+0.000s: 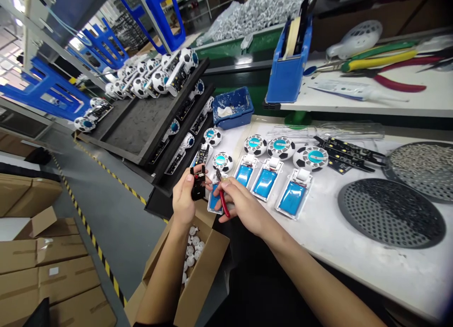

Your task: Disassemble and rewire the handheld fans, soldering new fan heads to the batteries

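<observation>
My left hand (184, 198) grips a small black circuit board (198, 184) by its edge, above the table's near left corner. Red-handled pliers (224, 202) sit in my right hand (244, 205), their jaws pointing up close to the board's right side. Under and beyond my hands lies a white housing with a blue battery (214, 199), partly covered by my fingers. Similar housings with blue batteries (265, 181) stand in a row to the right, each joined to a round football-patterned head (281, 148). Another circuit board (202, 155) rests just behind my left hand.
A blue bin (232, 107) stands at the back. Black stacked trays (141, 124) with finished-looking units are at the left. Two round perforated trays (354, 209) with small parts and several long boards (348, 152) lie right. Below is an open carton (208, 270); a shelf (332, 96) carries tools.
</observation>
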Tool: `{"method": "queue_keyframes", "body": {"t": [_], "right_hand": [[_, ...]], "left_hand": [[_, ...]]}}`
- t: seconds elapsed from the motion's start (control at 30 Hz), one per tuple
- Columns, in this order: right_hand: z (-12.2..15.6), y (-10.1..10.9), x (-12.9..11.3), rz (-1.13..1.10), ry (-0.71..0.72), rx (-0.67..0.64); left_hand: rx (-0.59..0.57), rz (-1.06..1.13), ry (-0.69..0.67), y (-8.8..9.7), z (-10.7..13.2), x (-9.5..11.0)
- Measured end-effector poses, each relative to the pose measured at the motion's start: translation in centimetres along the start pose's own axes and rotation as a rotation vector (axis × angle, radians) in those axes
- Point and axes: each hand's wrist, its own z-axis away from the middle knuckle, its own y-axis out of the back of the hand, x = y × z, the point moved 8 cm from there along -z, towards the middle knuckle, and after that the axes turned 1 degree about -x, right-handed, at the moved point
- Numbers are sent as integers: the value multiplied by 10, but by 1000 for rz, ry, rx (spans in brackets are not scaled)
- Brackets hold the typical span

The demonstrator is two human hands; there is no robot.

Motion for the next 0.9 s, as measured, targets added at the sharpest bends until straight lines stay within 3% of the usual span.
{"method": "queue_keyframes", "body": {"t": [0.17,0.33,0.43,0.53,0.6,0.7,0.8,0.9], "right_hand": [[-15,-3,-1,2,35,40],[-27,-4,-6,33,63,31],[-4,-2,-16,111,53,-36],[43,13,-20,286,77,-40],[82,30,-19,513,173,14],[138,61,-8,746,363,124],[174,96,7,692,409,203],[187,114,13,547,404,222]], "left_hand": [[107,30,50,8,-1,-13],[145,24,46,13,-2,-7],[116,17,25,9,-6,9],[-4,42,-1,-13,-16,36],[-151,59,-69,-43,-26,65],[-402,-104,-335,-111,-36,118],[-597,-310,-613,-197,-38,154],[-751,-313,-696,-274,-39,164]]}}
